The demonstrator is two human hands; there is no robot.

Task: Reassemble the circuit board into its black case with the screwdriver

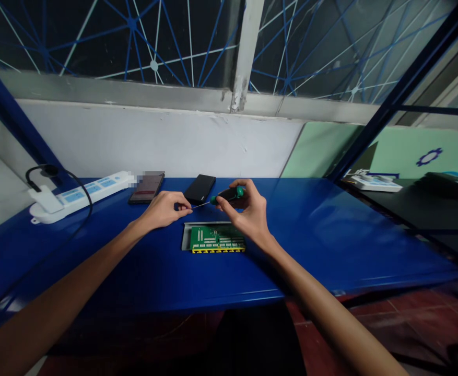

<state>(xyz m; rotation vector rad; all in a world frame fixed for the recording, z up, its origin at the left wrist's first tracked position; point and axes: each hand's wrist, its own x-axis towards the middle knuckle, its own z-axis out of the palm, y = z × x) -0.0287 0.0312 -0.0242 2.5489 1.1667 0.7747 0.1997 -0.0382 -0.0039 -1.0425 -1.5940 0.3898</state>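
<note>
Head view: glossy blue tabletop [307,235], spanning mid-frame, front edge below centre. Long white power strip with pale blue sockets [91,189], left. Right hand [250,209], centre, closed on a tool handle. Left hand [169,209], left of centre, fingertips pinched together; cannot tell on what. Shallow grey metal case [186,238], just below both hands, long axis left to right. Green circuit board with yellow-toothed lower edge [218,237], inside the case, nearer the right hand. Flat black phone [146,192], above the left hand. Matte black rectangular device [200,189], just above the shaft. Thin-shafted screwdriver with black-and-green handle [229,196], gripped by the right hand above the board, long axis sideways, tip at the left fingertips. Widest room: blue surface at right-centre.
</note>
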